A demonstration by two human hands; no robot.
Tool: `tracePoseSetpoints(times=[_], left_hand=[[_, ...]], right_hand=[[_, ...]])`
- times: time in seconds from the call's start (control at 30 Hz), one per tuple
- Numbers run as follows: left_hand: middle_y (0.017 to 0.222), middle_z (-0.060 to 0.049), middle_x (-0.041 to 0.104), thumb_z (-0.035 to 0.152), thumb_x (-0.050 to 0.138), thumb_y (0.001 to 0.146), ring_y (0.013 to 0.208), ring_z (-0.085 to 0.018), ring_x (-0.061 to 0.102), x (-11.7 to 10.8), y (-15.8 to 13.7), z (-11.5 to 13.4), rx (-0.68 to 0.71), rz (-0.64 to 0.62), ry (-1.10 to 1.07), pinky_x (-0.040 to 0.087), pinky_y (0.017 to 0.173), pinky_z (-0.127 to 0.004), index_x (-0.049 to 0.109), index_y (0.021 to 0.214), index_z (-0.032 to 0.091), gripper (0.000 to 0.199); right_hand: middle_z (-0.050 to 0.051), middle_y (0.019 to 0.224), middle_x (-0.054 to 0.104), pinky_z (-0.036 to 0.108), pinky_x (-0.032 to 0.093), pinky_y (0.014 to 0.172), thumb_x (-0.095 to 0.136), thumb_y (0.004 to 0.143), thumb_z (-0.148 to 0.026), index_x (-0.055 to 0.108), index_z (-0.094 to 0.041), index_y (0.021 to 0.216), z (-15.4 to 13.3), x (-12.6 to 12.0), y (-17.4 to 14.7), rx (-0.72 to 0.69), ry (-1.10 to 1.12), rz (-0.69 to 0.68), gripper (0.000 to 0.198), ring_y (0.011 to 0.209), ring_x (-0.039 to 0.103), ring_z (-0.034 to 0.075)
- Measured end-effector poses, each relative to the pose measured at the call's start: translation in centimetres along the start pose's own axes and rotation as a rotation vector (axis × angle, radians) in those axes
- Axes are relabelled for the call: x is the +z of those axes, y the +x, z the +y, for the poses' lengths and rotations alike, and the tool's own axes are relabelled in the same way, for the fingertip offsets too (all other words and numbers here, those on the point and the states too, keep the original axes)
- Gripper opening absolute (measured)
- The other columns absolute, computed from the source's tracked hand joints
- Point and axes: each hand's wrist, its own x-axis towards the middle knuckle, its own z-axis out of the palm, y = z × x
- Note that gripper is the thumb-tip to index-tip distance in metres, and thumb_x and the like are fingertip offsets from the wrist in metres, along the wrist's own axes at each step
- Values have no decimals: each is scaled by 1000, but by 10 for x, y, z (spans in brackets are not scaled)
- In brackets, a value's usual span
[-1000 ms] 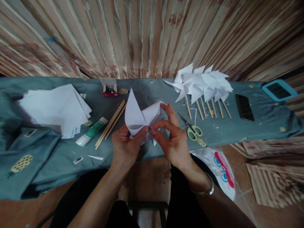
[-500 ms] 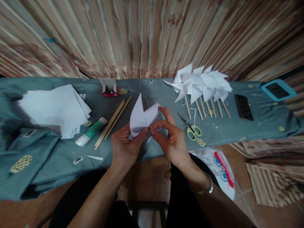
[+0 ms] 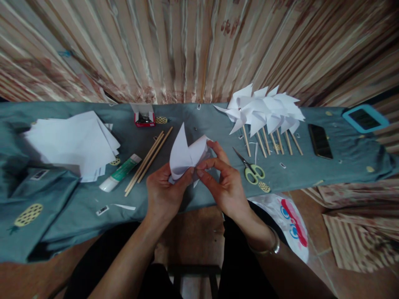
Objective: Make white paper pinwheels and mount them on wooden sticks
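A white paper pinwheel (image 3: 181, 151) with curled blades is held over the near edge of the table, between both hands. My left hand (image 3: 166, 189) is closed on its left side, the thumb pressed near the centre. With thumb and index finger, my right hand (image 3: 222, 178) pinches at the pinwheel's middle, while another finger touches the right blade. Whether a small pin sits between the right fingertips I cannot make out. Left of the hands lie several wooden sticks (image 3: 149, 162). Green-handled scissors (image 3: 254, 172) rest to the right.
White paper sheets (image 3: 68, 143) are stacked at left, near a green and white glue tube (image 3: 120, 172). A small red box (image 3: 144, 119) stands open at the back. Several pinwheels on sticks (image 3: 264, 110) lie at right, beside a phone (image 3: 320, 141) and a blue-framed device (image 3: 365, 118).
Almost nothing differs. Both hands keep their grip on the paper pinwheel, which has shifted very slightly to the left.
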Motion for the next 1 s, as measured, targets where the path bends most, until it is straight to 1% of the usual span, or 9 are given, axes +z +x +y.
tracePoseSetpoints(times=[0.17, 0.4, 0.6, 0.8, 1.0], left_hand=[[71, -1, 74, 30, 73, 72, 62, -17, 66, 0, 0, 0, -8, 0, -12, 53, 61, -26, 76, 82, 17, 17], [72, -1, 74, 30, 73, 73, 65, -18, 67, -1, 0, -2, 6, -7, -13, 54, 64, -27, 76, 83, 16, 17], [70, 0, 74, 29, 74, 72, 62, -17, 66, 0, 0, 0, 21, 7, 7, 53, 61, -26, 76, 80, 16, 15], [77, 0, 76, 29, 73, 74, 67, -17, 68, 0, -1, -2, 59, -8, 8, 54, 63, -26, 76, 88, 18, 18], [72, -1, 74, 33, 72, 75, 61, -17, 66, -2, -1, -7, 64, -10, 58, 53, 61, -26, 75, 81, 18, 17]], right_hand=[[2, 152, 45, 48, 18, 122, 66, 82, -24, 67, -23, 81, -1, -1, 1, 2, -6, -8, 2, 148, 27, 24], [0, 152, 44, 49, 16, 122, 67, 82, -23, 67, -24, 81, 0, -1, 0, -1, -4, -11, 1, 148, 26, 24], [1, 152, 45, 49, 16, 122, 67, 82, -24, 67, -24, 82, 0, -1, 0, 0, -4, -11, 1, 148, 27, 23], [1, 151, 45, 50, 16, 122, 68, 82, -26, 68, -24, 81, 2, -2, 0, 25, 14, -21, 2, 148, 28, 25], [2, 151, 44, 49, 19, 121, 68, 81, -25, 68, -24, 81, 3, -1, 0, 37, 25, -20, 2, 147, 30, 26]])
